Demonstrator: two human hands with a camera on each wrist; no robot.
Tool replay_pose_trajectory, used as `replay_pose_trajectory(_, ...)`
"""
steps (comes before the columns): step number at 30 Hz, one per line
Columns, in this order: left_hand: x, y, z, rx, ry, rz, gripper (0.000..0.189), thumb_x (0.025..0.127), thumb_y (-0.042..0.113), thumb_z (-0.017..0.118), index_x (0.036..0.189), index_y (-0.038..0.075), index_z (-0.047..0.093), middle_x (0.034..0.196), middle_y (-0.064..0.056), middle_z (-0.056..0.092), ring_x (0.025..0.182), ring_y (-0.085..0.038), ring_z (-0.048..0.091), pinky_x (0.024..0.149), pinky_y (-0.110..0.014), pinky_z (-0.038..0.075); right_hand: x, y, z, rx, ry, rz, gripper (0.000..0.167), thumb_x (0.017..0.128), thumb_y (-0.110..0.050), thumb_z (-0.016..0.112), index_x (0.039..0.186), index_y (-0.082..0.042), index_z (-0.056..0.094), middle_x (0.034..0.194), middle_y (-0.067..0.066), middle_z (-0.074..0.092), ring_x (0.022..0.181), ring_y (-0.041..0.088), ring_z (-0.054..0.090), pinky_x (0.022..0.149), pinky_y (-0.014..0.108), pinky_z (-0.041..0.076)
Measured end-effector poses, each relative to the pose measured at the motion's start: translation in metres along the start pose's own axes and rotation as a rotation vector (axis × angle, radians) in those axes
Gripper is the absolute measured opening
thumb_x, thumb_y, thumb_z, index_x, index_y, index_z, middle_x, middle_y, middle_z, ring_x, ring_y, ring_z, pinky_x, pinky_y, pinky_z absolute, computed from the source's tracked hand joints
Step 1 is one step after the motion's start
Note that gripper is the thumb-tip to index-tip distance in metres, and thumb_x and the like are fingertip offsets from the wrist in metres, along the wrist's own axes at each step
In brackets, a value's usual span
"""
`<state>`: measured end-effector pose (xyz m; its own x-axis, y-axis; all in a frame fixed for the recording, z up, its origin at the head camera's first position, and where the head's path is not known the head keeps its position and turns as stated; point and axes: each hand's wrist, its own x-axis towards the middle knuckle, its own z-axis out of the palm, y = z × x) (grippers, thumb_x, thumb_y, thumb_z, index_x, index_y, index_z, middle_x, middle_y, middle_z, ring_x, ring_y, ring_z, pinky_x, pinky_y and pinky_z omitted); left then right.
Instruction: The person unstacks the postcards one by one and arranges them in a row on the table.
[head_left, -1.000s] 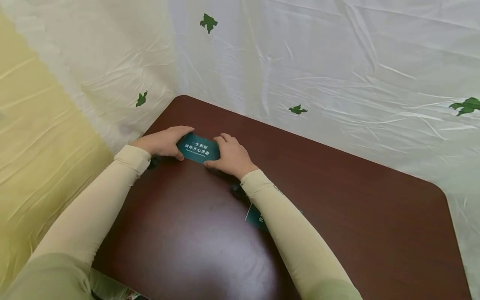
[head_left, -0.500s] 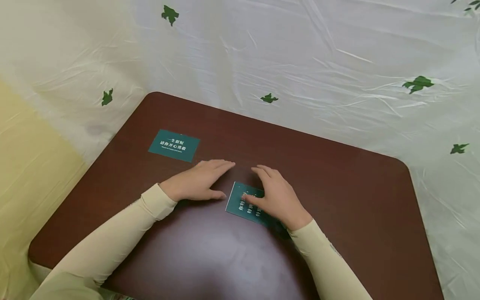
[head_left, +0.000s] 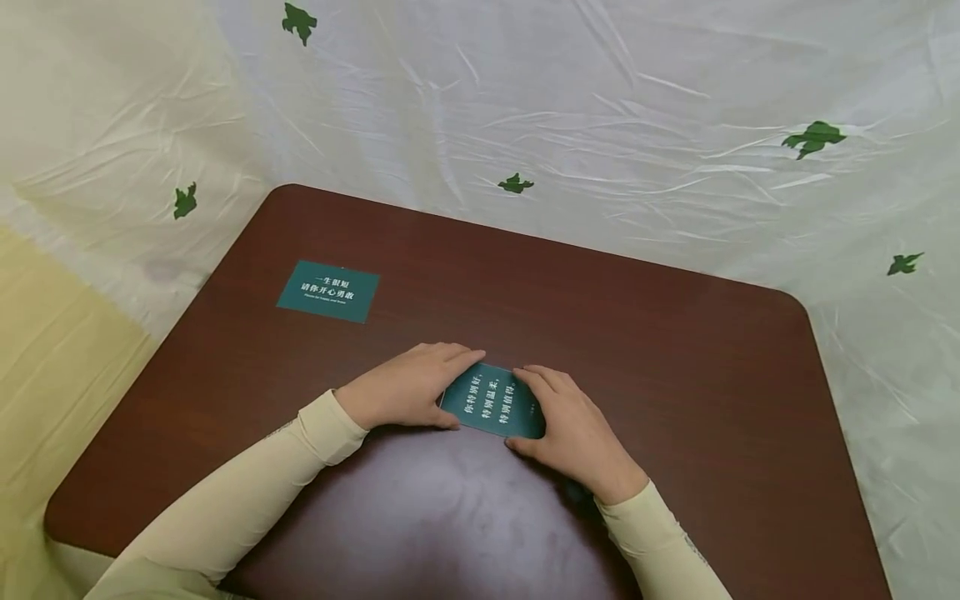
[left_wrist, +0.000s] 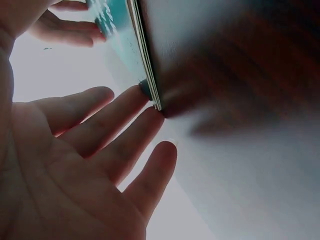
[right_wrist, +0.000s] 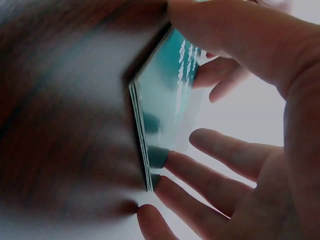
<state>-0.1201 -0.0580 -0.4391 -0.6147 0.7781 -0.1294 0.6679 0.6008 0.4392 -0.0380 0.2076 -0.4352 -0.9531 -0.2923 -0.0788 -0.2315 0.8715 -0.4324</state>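
Observation:
A stack of teal cards [head_left: 491, 400] printed with white Chinese characters lies between my two hands on the brown table [head_left: 675, 358]. Its layered edges [right_wrist: 139, 132] show in the right wrist view. My left hand [head_left: 412, 386] holds the left end, fingers at the far corner [left_wrist: 159, 107] and thumb at the near side. Around the right end sits my right hand [head_left: 581, 425], with its thumb on the near edge and its fingers along the far edge. Farther left on the table lies another teal card [head_left: 328, 292] with white writing, apart from both hands.
A white cloth [head_left: 525, 100] with green leaf-like shapes hangs behind the table, and a yellowish cloth [head_left: 67, 358] hangs at the left. The table's rounded far corners are visible.
Both hands have left the first teal card at far left and come nearer and to the right. They now hold the second teal stack at its two ends. The head view has turned right.

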Motion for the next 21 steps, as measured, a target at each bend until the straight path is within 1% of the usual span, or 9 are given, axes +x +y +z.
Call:
replay_pose_trajectory(3, -0.0010, -0.0003, 0.0017, -0.001, 0.012, 0.006, 0.099, 0.087, 0.044, 0.090, 0.166, 0.009, 0.042, 0.161, -0.006, 0.054, 0.146, -0.027, 0.054, 0.127, -0.047, 0.041, 0.0014, 0.0002, 0.0002, -0.001, 0.001, -0.003, 0.092, 0.078, -0.040, 0.097, 0.157, -0.015, 0.055, 0.155, 0.003, 0.058, 0.143, 0.029, 0.054, 0.108, 0.051, 0.056)
replay_pose_trajectory(9, -0.0027, -0.0031, 0.0011, 0.018, 0.006, 0.015, 0.098, 0.086, 0.046, 0.090, 0.164, 0.008, 0.045, 0.160, -0.006, 0.054, 0.143, -0.025, 0.055, 0.124, -0.044, 0.044, 0.0030, -0.0013, 0.0018, -0.011, -0.010, -0.004, 0.088, 0.079, -0.042, 0.096, 0.154, -0.017, 0.059, 0.151, 0.000, 0.061, 0.139, 0.026, 0.056, 0.106, 0.050, 0.057)
replay_pose_trajectory(16, -0.0042, -0.0060, 0.0020, 0.030, 0.008, 0.015, 0.099, 0.085, 0.051, 0.090, 0.164, 0.009, 0.046, 0.159, -0.006, 0.056, 0.141, -0.025, 0.057, 0.124, -0.046, 0.043, 0.0040, -0.0040, 0.0022, -0.041, -0.011, -0.017, 0.086, 0.078, -0.042, 0.097, 0.151, -0.017, 0.062, 0.150, 0.002, 0.062, 0.137, 0.027, 0.058, 0.106, 0.051, 0.058)
replay_pose_trajectory(21, -0.0037, -0.0086, -0.0019, 0.000, 0.010, 0.026, 0.098, 0.086, 0.051, 0.090, 0.163, 0.009, 0.046, 0.158, -0.006, 0.058, 0.142, -0.026, 0.057, 0.125, -0.048, 0.040, 0.0064, -0.0067, -0.0041, -0.051, 0.001, -0.032, 0.084, 0.077, -0.042, 0.098, 0.149, -0.016, 0.064, 0.149, 0.003, 0.063, 0.135, 0.028, 0.059, 0.105, 0.052, 0.058)
